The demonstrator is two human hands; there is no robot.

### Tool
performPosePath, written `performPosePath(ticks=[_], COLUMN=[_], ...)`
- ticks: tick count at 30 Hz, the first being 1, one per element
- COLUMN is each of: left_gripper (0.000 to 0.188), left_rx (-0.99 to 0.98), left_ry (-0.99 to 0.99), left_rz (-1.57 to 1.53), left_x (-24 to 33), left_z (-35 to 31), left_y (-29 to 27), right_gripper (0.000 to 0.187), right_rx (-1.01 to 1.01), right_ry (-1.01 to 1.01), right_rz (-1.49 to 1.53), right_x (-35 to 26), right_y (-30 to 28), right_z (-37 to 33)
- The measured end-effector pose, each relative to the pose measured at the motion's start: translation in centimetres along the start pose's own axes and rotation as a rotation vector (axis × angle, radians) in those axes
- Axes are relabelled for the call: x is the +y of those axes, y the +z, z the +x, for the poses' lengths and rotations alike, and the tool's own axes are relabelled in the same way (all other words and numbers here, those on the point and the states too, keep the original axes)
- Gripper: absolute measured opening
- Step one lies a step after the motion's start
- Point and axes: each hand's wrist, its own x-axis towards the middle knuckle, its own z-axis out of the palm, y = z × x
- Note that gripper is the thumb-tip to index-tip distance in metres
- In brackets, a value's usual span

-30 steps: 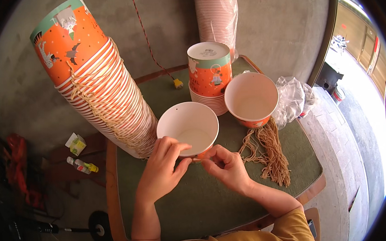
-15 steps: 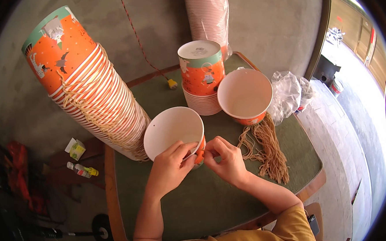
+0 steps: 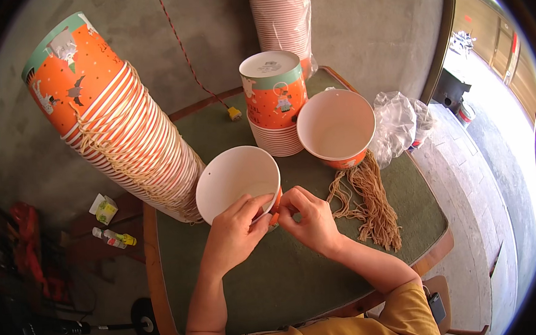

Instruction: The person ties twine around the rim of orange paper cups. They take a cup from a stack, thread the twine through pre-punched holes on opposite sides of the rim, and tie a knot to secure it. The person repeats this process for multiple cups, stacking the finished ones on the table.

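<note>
A paper bucket [image 3: 229, 179], white inside and orange outside, stands tilted on the table with its mouth toward me; a small hole shows near its upper left rim. My left hand [image 3: 241, 227] grips its near right rim, fingers inside and thumb outside. Close beside that rim my right hand [image 3: 305, 217] is closed in a pinch against the bucket's outer wall; what it pinches is hidden. Right of it lies a bundle of tan cords [image 3: 372, 210]. A second bucket [image 3: 337, 123] tilts over the bundle's upper end.
At left leans a tall stack of orange buckets [image 3: 124, 127] with cord handles. Another stack [image 3: 274, 102] stands upside down behind, and a plastic-wrapped stack [image 3: 280, 19] rises at the back. A crumpled plastic bag [image 3: 394, 126] and a yellow plug [image 3: 234, 113] lie on the green table [image 3: 275, 290].
The whole view has shifted slightly. My right hand has moved a little closer to the bucket's rim, while my left hand keeps its grip.
</note>
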Motion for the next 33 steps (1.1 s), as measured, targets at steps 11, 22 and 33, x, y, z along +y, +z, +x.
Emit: performPosePath(ticks=[11, 22, 33], left_gripper=[0.021, 0.009, 0.003], left_rx=[-0.066, -0.157, 0.036], left_ry=[-0.05, -0.072, 0.031], left_rz=[-0.141, -0.078, 0.17], left_x=[-1.3, -0.9, -1.4], left_z=[0.3, 0.8, 0.5], left_y=[0.1, 1.3, 3.8], right_gripper=[0.015, 0.029, 0.039], right_rx=[-0.015, -0.314, -0.36], right_ry=[-0.017, 0.408, 0.523], right_rz=[0.001, 0.067, 0.053], right_x=[0.6, -0.6, 3.1], right_y=[0.4, -2.5, -1.0], right_z=[-0.1, 1.4, 0.6])
